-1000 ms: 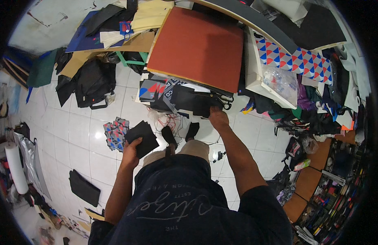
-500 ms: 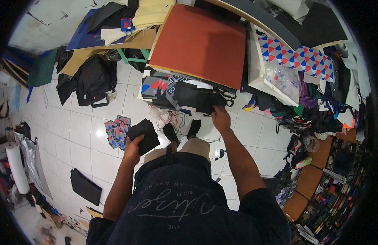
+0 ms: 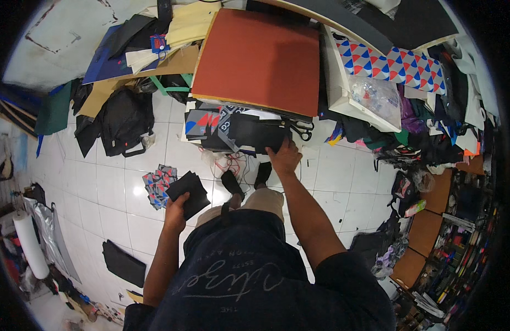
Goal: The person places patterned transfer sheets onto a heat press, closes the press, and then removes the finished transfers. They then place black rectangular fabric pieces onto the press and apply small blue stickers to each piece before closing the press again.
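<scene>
In my left hand [image 3: 176, 212] I grip a small stack of flat black pieces [image 3: 191, 194], slightly fanned, held over the floor beside my left leg. My right hand [image 3: 286, 160] reaches forward, its fingers closed at the near right edge of a black sheet [image 3: 254, 132] on the ledge below the reddish-brown board. Just beyond that hand lies a pair of black-handled scissors [image 3: 303, 132]. Grey, red and blue patterned pieces [image 3: 200, 122] rest on the ledge's left part, next to a grey lettered strip [image 3: 226, 128].
The reddish-brown board [image 3: 255, 60] tops the work table. A loose pile of patterned pieces [image 3: 160, 185] lies on the tiled floor to the left, with a black bag [image 3: 125, 121] farther off. At the right, a white tray [image 3: 336, 94] holds plastic; cables [image 3: 233, 165] tangle near my feet.
My right hand has shifted left along the ledge's near edge, and the scissors show more fully. The left hand still holds the black pieces. The whole view has shifted slightly.
</scene>
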`<state>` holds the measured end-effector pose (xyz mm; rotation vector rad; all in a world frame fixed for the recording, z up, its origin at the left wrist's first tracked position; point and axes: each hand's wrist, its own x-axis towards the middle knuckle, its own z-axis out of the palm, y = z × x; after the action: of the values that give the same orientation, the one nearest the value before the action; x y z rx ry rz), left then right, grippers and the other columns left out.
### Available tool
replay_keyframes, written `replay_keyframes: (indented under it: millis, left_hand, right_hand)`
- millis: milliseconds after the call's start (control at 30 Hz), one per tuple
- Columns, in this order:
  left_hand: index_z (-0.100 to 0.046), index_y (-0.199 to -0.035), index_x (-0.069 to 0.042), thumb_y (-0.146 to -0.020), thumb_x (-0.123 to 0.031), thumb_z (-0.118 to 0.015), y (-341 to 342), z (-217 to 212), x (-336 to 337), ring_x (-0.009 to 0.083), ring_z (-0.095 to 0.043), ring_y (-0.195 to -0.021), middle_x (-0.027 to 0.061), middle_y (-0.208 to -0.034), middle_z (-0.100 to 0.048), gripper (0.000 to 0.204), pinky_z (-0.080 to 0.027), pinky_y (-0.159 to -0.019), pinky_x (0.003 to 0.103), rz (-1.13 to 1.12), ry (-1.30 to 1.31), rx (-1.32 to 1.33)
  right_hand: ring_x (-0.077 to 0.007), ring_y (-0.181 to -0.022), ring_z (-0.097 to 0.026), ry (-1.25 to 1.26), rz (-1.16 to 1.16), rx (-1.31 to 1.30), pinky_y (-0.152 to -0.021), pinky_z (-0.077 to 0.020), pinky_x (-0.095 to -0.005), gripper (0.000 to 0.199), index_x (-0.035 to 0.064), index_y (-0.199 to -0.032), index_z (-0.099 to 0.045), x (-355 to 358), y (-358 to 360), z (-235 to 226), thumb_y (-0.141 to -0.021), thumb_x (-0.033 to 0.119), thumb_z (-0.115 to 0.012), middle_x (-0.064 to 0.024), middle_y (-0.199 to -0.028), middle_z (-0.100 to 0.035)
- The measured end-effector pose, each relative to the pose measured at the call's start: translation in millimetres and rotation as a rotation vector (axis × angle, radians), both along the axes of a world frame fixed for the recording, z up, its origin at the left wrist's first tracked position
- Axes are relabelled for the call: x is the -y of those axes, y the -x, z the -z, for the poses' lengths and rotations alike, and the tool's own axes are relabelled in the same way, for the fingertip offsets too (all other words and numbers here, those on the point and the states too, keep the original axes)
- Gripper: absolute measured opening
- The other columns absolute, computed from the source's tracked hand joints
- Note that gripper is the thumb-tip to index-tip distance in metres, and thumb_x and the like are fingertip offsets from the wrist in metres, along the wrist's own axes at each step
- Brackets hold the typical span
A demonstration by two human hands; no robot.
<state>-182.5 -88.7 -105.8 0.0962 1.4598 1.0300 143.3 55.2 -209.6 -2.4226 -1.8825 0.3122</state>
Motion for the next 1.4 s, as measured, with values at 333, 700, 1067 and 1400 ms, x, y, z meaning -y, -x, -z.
replay_keyframes:
  millis: [333,700,1067,1400]
  left_hand:
    - [-0.058,-0.112,-0.003,-0.082,-0.009,-0.064,6.0,8.5,5.7,0.0202,-0.063,-0.092,0.0082,-0.103,-0.065,0.032,-0.052,-0.083,0.033,0.036,0.001,-0.046]
    - [-0.057,-0.112,-0.003,-0.081,-0.007,-0.064,6.7,1.0,1.8,0.0203,-0.063,-0.091,0.0081,-0.103,-0.064,0.032,-0.052,-0.083,0.033,0.049,-0.01,-0.054]
    - [-0.059,-0.108,-0.003,-0.08,-0.008,-0.066,-11.6,-5.0,-21.7,0.0212,-0.064,-0.09,0.0082,-0.1,-0.065,0.03,-0.053,-0.082,0.034,-0.056,-0.065,0.142]
    - [-0.058,-0.112,-0.001,-0.083,-0.01,-0.068,-49.3,-42.7,-78.0,0.0178,-0.064,-0.088,0.0084,-0.102,-0.065,0.032,-0.054,-0.075,0.031,0.128,-0.258,0.102]
  right_hand:
    - [-0.0338,-0.12,-0.044,0.043,-0.007,-0.106,-0.095,-0.0347,-0.0489,0.074,0.0032,-0.133,-0.045,8.5,17.3,-2.0,-0.079,0.049,-0.067,-0.0205,-0.131,-0.046]
    - [-0.0342,-0.115,-0.048,-0.048,0.15,-0.074,-0.092,-0.0361,-0.0509,0.09,0.0054,-0.133,-0.045,1.4,15.9,4.7,-0.066,0.059,-0.074,-0.0169,-0.123,-0.05]
    - [-0.0269,-0.097,-0.056,-0.151,0.083,-0.347,-0.081,-0.0461,-0.0422,0.066,0.005,-0.124,-0.053,-11.0,13.7,-12.8,-0.077,0.047,-0.072,-0.0148,-0.111,-0.056]
    - [-0.0104,-0.07,-0.055,0.432,-0.243,-1.213,-0.062,-0.0456,-0.0276,0.029,0.0019,-0.092,-0.062,4.4,83.9,-130.0,-0.08,0.024,-0.075,-0.0014,-0.075,-0.059]
